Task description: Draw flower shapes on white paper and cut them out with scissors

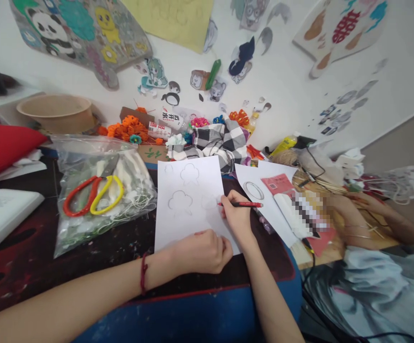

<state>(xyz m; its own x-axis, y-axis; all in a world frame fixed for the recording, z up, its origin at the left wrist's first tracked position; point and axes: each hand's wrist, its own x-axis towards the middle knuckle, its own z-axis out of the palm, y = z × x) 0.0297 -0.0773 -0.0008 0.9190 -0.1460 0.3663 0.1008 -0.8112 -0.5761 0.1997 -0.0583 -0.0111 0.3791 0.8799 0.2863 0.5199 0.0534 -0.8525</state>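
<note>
A white sheet of paper (192, 228) lies on the dark table in front of me, with cloud-like outlines in grey on its upper half. My right hand (236, 212) rests at the sheet's right edge, fingers pinched round a slim red-and-black pencil (246, 204). One end of the pencil is over a faint drawn shape (209, 202). Curled into a fist, my left hand (203, 251) lies across the bottom of the sheet, and nothing shows in it. A dark red cord bracelet (143, 272) circles that wrist.
Scissors (94, 195) with red and yellow handles lie on a clear plastic bag (71, 233) to the left. Checked cloth (217, 140) is bunched behind the sheet. More papers (282, 214) lie at right, beside another person's arms (382, 216). A white box-like object (6, 214) is far left.
</note>
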